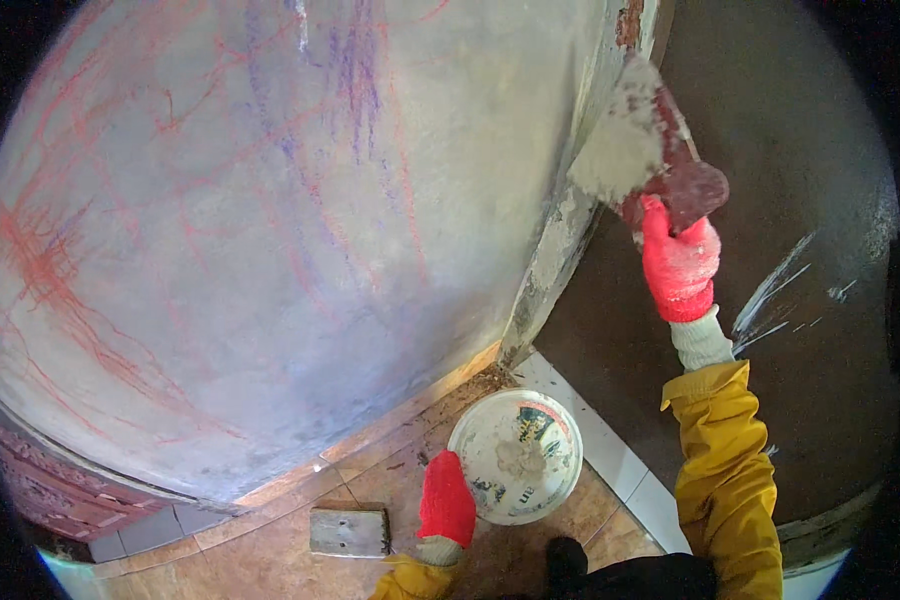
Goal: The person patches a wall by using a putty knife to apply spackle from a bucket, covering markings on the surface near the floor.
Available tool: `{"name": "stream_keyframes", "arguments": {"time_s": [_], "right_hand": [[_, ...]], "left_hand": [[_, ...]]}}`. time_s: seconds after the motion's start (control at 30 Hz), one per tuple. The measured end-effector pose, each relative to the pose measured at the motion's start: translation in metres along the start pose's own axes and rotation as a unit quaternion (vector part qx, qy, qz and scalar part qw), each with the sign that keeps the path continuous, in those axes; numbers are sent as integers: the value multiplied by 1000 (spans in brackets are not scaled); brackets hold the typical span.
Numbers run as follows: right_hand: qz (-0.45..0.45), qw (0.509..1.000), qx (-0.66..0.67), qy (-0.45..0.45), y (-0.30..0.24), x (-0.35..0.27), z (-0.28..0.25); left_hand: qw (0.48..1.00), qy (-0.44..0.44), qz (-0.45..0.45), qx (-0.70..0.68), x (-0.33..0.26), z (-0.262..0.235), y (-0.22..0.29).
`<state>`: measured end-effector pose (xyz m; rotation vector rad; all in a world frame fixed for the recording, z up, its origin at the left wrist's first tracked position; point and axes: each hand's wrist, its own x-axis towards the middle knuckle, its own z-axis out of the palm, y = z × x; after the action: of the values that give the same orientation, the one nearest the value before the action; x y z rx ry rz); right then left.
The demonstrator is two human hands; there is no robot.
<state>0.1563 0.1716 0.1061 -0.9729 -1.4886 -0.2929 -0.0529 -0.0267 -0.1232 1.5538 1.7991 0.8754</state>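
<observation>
My right hand (pixel 680 262), in a red glove with a pale cuff, is closed around a reddish-brown trowel (pixel 677 152). Grey mortar (pixel 615 150) covers the trowel's left side, right by the upright wall edge (pixel 562 235). The fingers face away, so the handle is mostly hidden. Low in the view, my left hand (pixel 447 500), also red-gloved, hangs beside a round white bucket lid (pixel 518 457) and overlaps its left rim. Only the back of that hand shows; whether it touches the lid or holds anything is hidden. Printed marks and a grey mortar smear lie on the lid.
A pale wall (pixel 370 250) with red and purple scribbles curves along the left. Dark brown surface (pixel 620 330) with white streaks spreads at right. A small wooden block (pixel 350 532) lies on the tiled floor (pixel 260 560). White tiles (pixel 610 455) form a strip beside the lid; my dark shoe (pixel 567 560) is near.
</observation>
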Motion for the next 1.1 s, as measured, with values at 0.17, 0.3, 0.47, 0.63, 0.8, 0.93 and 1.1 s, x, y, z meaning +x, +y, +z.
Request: {"name": "stream_keyframes", "arguments": {"time_s": [0.17,0.3,0.47,0.63,0.8,0.93,1.1], "right_hand": [[8,997,16,79,-19,2,-24],[121,985,75,97,-21,-24,-51],[233,955,185,14,-24,-62,-54],[176,975,133,-9,-1,-72,-34],[85,994,68,-6,6,-64,-15],[72,997,25,1,-19,-66,-27],[101,985,113,80,-33,-104,-58]], "left_hand": [[997,48,-61,-27,7,11,-22],[996,17,-67,-59,2,-10,19],[998,47,-27,18,-6,-11,11],[999,34,-42,0,-7,-13,17],[999,53,1,-2,-6,-10,12],[995,96,-3,-29,2,-2,-5],[981,165,94,40,3,13,-36]]}}
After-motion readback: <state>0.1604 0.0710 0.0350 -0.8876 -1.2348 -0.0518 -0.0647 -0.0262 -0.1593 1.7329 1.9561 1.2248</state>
